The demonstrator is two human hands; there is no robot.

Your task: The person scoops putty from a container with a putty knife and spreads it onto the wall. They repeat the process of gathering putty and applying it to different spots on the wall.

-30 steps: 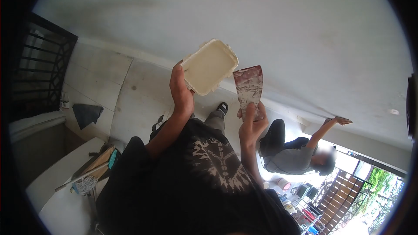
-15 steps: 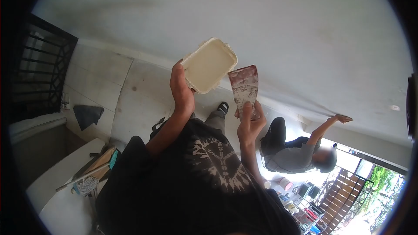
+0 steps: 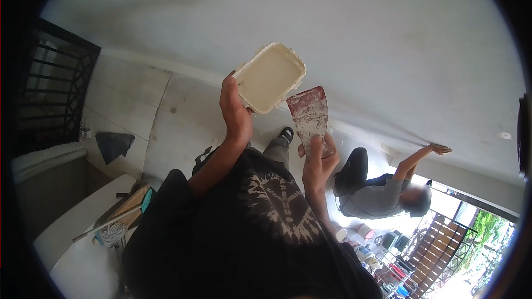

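My left hand [image 3: 235, 112] grips a shallow rectangular tray [image 3: 271, 77] from its near left side. The tray is cream-coloured inside, and its rim is crusted with pale, putty-like stuff. In my right hand [image 3: 320, 160] is a putty knife [image 3: 309, 112], held by its lower part with the wide blade pointing up. Its blade is reddish at the top edge and smeared with whitish filler. The blade is just right of and below the tray, with a small gap between them. My right fingers hide most of the handle.
A pale wall [image 3: 377, 39] rises ahead. To the right a co-worker [image 3: 371, 199] crouches with a hand against it. A dark cloth [image 3: 114, 147] lies on the floor near a black metal grille [image 3: 52, 83]. Buckets [image 3: 364, 231] and a cluttered rack [image 3: 393, 268] stand at lower right.
The tray has moved slightly up and right in my left hand. The putty knife has dropped a little and tilted left, widening the gap to the tray.
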